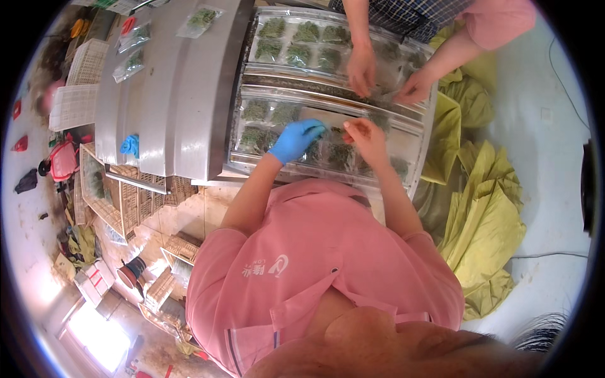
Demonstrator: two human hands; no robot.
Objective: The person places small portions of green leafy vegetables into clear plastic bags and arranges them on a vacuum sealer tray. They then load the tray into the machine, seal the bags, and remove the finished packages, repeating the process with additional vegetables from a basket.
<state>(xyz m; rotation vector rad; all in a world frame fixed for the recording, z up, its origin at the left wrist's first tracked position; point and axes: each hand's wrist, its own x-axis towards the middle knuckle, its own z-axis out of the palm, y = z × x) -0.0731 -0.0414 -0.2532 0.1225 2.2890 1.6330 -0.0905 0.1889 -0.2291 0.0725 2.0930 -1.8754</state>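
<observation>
My left hand (291, 142), in a blue glove, is over the near tray (403, 137), its fingertips closed together over the packets. My bare right hand (370, 142) is just to its right, thumb and fingers pinched. What either hand grips is too small or hidden to make out. Beneath and around them, clear plastic packets of dark green dried plant matter (340, 154) lie in rows. More packets (254, 111) lie left of my glove. The far tray holds similar packets (299, 54).
Across from me, another person's hands (362, 68) work over the far tray. A metal machine cover (183, 82) stands at left, with loose packets (200, 21) and a crumpled blue glove (130, 145) on it. Yellow-green sheeting (482, 220) hangs at right. Woven crates (104, 189) stand lower left.
</observation>
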